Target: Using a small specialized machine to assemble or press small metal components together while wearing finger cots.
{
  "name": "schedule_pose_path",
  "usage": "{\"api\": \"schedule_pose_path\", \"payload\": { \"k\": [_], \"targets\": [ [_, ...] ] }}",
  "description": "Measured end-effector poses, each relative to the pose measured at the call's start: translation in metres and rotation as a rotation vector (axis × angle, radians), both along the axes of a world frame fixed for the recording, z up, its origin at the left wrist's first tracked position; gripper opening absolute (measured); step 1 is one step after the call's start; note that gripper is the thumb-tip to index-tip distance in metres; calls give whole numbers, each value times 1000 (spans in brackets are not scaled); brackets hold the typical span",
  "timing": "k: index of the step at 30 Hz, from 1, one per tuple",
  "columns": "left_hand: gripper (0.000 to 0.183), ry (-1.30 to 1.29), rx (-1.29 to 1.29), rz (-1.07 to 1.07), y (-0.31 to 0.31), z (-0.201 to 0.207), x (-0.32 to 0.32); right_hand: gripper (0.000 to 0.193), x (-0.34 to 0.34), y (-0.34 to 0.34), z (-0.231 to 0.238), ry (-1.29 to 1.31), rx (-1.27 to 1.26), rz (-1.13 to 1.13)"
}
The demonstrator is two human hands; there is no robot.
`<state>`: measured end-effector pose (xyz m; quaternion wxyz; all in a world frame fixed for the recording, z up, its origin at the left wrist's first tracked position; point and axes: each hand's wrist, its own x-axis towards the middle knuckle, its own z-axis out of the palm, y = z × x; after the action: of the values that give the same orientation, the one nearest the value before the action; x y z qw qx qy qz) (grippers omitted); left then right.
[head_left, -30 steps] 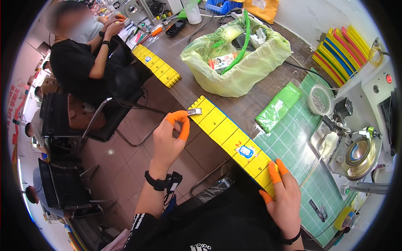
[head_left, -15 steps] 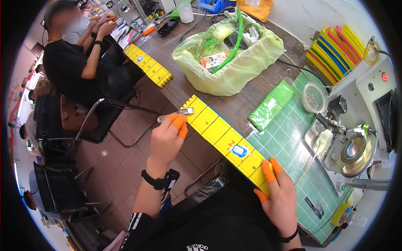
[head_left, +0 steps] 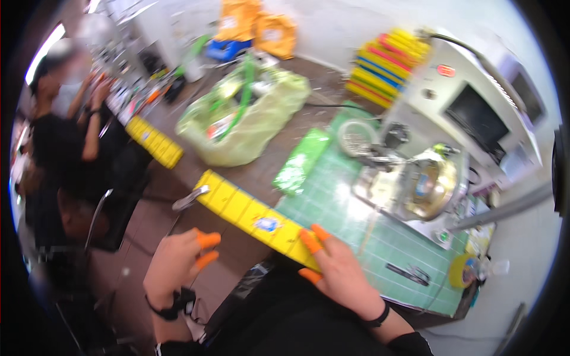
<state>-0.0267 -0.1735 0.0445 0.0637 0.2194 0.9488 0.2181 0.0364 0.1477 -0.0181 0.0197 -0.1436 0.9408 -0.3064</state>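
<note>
My left hand (head_left: 172, 261) is off to the left above the floor, holding nothing, its orange-covered fingers apart. Beyond it, a small silver tool like a nail clipper (head_left: 187, 200) lies with its head on the far end of a segmented yellow strip (head_left: 236, 206) and its handle jutting past the edge. The strip runs along the table's near edge and carries a blue-and-white sticker (head_left: 266, 223). At its near end my right hand (head_left: 347, 279) grips it, with orange-covered fingers on top and the thumb by the lower edge.
A lined basket (head_left: 228, 148) and a green packet (head_left: 303, 160) sit behind the strip. On the green mat (head_left: 338, 225) are a bowl of small metal parts (head_left: 356, 137) and a machine with a round metal pan (head_left: 430, 187). Coloured strips (head_left: 386, 68) stand by the wall. A person (head_left: 59, 127) sits left.
My left hand has let go of the silver tool and drawn back toward me, leaving it on the strip's end. The view has swung right. My right hand stays on the strip.
</note>
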Motion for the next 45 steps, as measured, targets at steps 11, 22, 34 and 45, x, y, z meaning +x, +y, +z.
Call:
{"api": "schedule_pose_path", "payload": {
  "k": [11, 22, 34, 45],
  "targets": [
    [28, 136, 472, -828, 158, 71, -48, 40, 81, 84, 22, 95, -208, -196],
    [33, 189, 186, -518, 228, 38, -111, 29, 117, 112, 15, -86, -140, -428],
    [24, 280, 149, -520, 234, -4, -181, 31, 67, 106, 20, -72, -105, -183],
    [21, 219, -83, -442, 264, -30, -219, 26, 61, 98, 38, -145, -33, -178]
  ]
}}
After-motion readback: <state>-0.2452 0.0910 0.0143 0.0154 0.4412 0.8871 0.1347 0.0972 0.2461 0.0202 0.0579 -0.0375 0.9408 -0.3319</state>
